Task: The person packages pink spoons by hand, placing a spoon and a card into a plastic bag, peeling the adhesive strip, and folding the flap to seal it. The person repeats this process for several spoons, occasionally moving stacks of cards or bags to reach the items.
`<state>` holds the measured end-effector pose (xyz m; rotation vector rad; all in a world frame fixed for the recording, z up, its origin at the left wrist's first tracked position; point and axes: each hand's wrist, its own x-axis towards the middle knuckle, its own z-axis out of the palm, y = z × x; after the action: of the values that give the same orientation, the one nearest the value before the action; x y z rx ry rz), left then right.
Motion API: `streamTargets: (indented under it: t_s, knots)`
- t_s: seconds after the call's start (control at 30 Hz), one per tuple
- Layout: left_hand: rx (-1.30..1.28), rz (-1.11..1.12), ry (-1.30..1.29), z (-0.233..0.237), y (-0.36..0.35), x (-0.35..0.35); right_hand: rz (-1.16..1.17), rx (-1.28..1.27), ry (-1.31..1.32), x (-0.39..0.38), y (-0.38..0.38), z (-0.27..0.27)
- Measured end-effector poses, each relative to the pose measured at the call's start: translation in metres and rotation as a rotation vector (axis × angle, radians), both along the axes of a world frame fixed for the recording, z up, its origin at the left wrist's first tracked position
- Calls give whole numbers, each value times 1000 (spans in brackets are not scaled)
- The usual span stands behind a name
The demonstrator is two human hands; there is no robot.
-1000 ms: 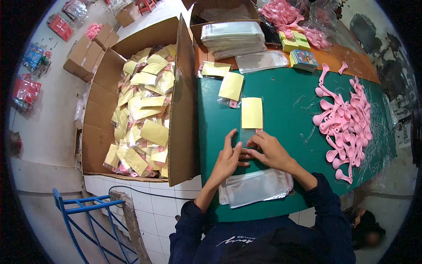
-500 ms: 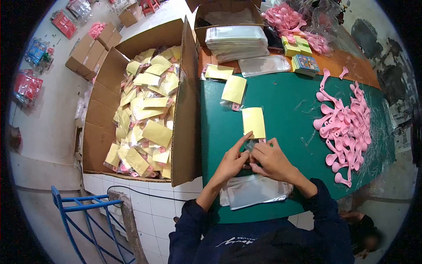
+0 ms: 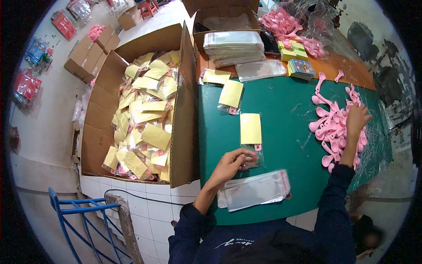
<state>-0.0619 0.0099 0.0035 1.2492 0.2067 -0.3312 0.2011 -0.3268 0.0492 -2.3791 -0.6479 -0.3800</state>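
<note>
On the green tabletop lies a clear plastic bag (image 3: 259, 159) with a yellow card (image 3: 250, 129) and a pink measuring spoon (image 3: 258, 148) whose handle end shows below the card. My left hand (image 3: 233, 166) has its fingers curled over the bag's lower end, thumb beneath them. Over at the right, my right hand (image 3: 357, 119) reaches onto the heap of pink spoons (image 3: 336, 127), fingers apart; whether a fingertip touches one spoon is hidden. Just below my left hand rests a stack of empty clear bags (image 3: 255, 191).
A large carton (image 3: 184, 119) full of packed bags stands left of the table. Two packed bags (image 3: 230, 93) lie farther up. Behind them are stacked clear bags (image 3: 233, 46), a pile of small cards (image 3: 301, 68) and more pink spoons (image 3: 281, 22). A blue metal rack (image 3: 83, 207) stands lower left.
My right hand has left the bag and moved right to the spoon heap. My left hand stays at the bag's lower end, which now lies flatter, with the spoon handle showing.
</note>
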Motion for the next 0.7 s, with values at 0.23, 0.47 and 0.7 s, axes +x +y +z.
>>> streamTargets:
  t_s: [0.23, 0.47, 0.7]
  knots:
    - [-160, 78, 7, 20, -5, 5, 660, 14, 289, -136, 130, -3]
    - [7, -40, -89, 13, 18, -2, 729, 298, 552, -140, 151, -28]
    - [535, 86, -253, 3, 0, 6, 561, 472, 946, -143, 145, -40]
